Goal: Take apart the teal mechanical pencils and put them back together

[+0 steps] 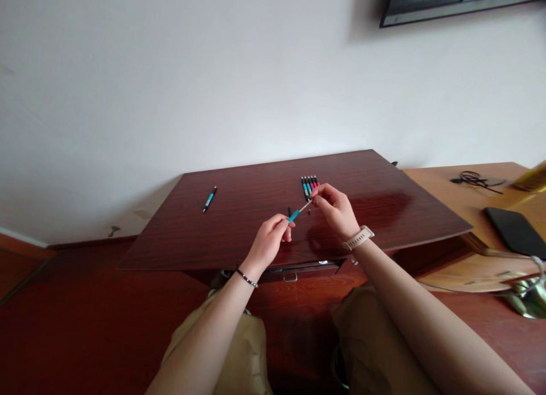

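Both hands pinch 1 teal pen [296, 214] above the surface [239, 235]: left hand [270, 239] clamped on its 8 o'clock end, right hand [334, 206] on its 2 o'clock tip; long axis between them.

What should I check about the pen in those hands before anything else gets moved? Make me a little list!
1. Left hand pinches the blue pen barrel: ok.
2. Right hand pinches the pen's thin pale end: ok.
3. Pen held above the dark table, touching nothing else: ok.
4. Row of pens lies tidy behind the hands: ok.
5. Lone pen lies well away from the table edge: ok.
6. Small black bits near the hands all there: cannot tell.
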